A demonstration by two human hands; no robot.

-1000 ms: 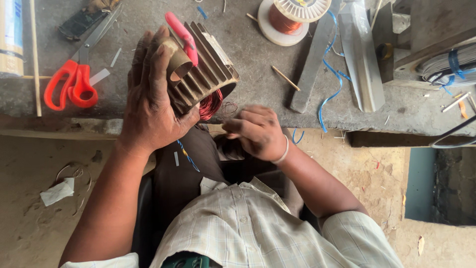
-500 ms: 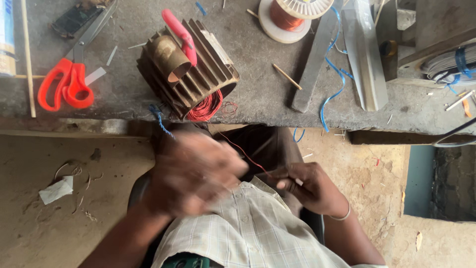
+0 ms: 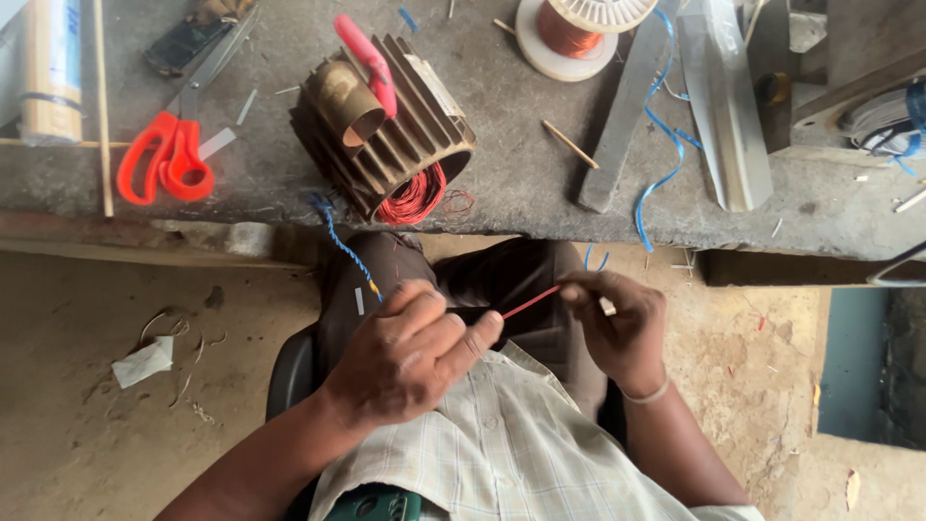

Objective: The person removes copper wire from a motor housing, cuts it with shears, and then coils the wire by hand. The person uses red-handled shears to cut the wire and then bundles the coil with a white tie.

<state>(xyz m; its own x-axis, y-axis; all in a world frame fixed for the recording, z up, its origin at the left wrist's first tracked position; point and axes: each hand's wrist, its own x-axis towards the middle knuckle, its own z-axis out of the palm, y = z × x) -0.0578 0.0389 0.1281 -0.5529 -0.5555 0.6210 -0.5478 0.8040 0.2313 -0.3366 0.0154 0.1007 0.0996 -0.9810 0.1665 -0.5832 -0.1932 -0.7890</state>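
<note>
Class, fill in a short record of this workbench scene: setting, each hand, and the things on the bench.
Setting: grey workbench, seen from above
Left hand: pinches one end of a thin red sleeve
Right hand: holds the other end
Centre of bench: finned motor stator with red windings
Left of bench: orange-handled scissors
Top: copper wire spool
Right: blue wire

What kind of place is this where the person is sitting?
Probably a small repair workshop for electric motors. On the worn bench lie a finned motor body with red wire coils inside, a spool of copper wire and orange-handled scissors. The floor below is bare and dusty.
</note>
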